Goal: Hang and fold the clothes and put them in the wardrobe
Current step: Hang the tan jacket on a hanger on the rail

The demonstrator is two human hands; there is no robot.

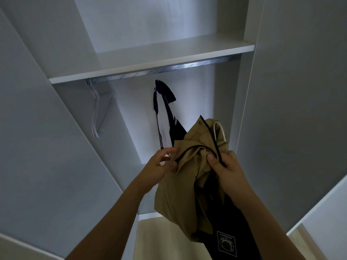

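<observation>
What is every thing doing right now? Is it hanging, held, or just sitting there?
Tan shirt: bunched, held by both hands.
Dark garment: held under the tan shirt, drooping.
Navy-and-white top: hanging from the rail.
Empty hangers: hanging at the rail's left end.
Left hand: pinching the shirt edge.
Right hand: gripping the shirt.

The wardrobe shelf spans the opening at twelve o'clock, with the rail just beneath its front edge. Bare hangers hang from the rail at ten o'clock, close against the left wall. A hung garment dangles from the rail near the centre, well apart from the hangers. In front of it, toward five o'clock, a bunched garment sits between the left hand and the right hand (a hanger's hook pokes out at its top). Another garment hangs below it, at five o'clock.
</observation>
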